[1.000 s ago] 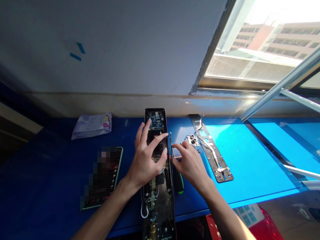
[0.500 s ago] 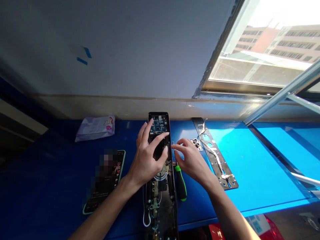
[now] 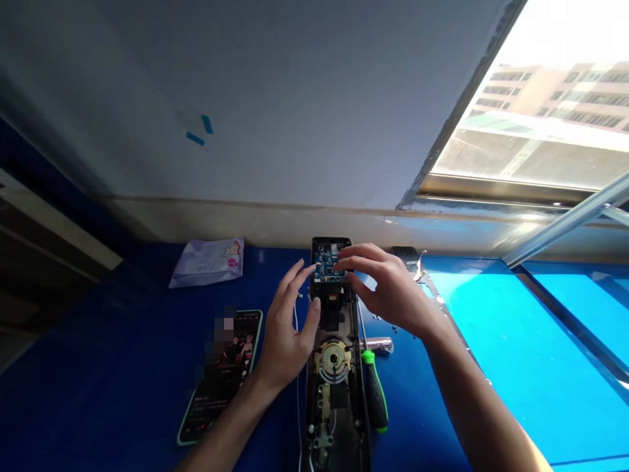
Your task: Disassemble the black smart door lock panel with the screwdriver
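A long black lock housing [image 3: 361, 387] stands lengthwise before me, its inside facing up. A blue circuit board [image 3: 328, 270] sits at its far end, and a round metal mechanism [image 3: 334, 359] shows further down. My left hand [image 3: 289, 321] is at the left side of the housing, fingers apart, index fingertip at the board's left edge. From the right, my right hand [image 3: 393, 285] reaches over the board with spread, bent fingers, the tips at or just above its right part; contact is hard to tell. A screwdriver [image 3: 376, 400] with a green and black handle lies right of the housing.
Left on the blue table [image 3: 122, 367] lie a phone [image 3: 223, 387] and a purple packet [image 3: 209, 262]. A black plate [image 3: 405, 252] with wiring is partly hidden behind my right arm. Several small screws [image 3: 376, 318] and a shiny cylinder [image 3: 378, 345] lie right of the housing.
My left hand has drawn back from over the housing to its left side. My right hand has moved from beside the housing onto the board area. The view has shifted.
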`<state>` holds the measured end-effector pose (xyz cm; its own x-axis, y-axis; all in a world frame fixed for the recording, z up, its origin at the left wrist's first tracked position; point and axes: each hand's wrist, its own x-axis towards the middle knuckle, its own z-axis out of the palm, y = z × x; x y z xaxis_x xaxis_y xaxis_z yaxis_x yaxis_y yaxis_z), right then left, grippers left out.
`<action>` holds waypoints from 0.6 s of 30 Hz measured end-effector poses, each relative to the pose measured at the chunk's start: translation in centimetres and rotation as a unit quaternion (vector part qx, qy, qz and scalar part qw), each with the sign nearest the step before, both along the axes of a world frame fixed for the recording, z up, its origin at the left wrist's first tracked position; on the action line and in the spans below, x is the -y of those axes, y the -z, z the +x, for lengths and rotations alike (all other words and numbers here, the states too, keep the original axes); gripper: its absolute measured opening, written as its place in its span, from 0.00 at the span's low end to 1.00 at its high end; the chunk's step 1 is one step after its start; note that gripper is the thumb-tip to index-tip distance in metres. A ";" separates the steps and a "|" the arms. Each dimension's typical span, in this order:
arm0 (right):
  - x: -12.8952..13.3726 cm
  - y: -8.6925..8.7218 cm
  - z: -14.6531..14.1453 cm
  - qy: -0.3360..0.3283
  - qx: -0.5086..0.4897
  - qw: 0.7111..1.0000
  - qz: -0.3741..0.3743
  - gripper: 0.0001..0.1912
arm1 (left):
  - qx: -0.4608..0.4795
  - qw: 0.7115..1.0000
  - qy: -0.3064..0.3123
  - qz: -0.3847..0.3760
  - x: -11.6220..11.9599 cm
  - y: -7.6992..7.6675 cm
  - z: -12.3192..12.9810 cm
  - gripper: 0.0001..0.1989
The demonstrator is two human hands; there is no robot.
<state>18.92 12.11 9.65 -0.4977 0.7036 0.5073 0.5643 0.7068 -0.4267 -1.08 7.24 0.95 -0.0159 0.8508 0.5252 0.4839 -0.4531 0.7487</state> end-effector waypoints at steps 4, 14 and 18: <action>-0.4 -0.1 -0.4 0.037 -0.040 0.998 0.029 0.17 | 0.008 1.000 -0.004 -0.004 0.1 0.2 0.0 0.22; 0.6 0.1 -1.6 0.102 -0.120 0.987 0.010 0.22 | -0.009 1.000 -0.009 -0.010 0.4 0.0 0.4 0.22; 1.0 0.8 -2.1 0.138 -0.189 0.972 0.031 0.19 | -0.009 1.000 -0.011 -0.015 0.3 0.1 0.4 0.22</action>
